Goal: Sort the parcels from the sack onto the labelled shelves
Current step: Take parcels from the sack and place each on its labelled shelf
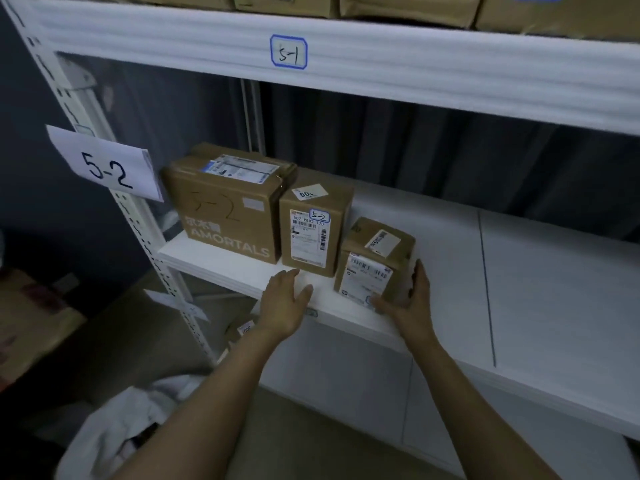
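- Up top, a row of brown parcels (408,5) on the upper shelf is cut off by the frame; only their lower edges show above the "5-1" label (288,51).
- Under the middle shelf (519,271), another parcel (242,329) is mostly hidden by the board and the left forearm.
- The white sack (114,420) lies crumpled at the lower left, partly out of view.
- The small parcel (375,268) stands at the shelf's front edge, tilted, just right of the "5-2" marked parcel (313,230) and the AMORTALS box (225,209). Its fine print is unreadable.
- The right hand (412,299) has its fingers straight along the small parcel's right side and its thumb spread across the front lower corner.
- The left hand (284,303) hovers over the shelf's front edge with loose, slightly parted fingers, holding nothing.
- A "5-2" paper sign (107,164) hangs on the left upright.
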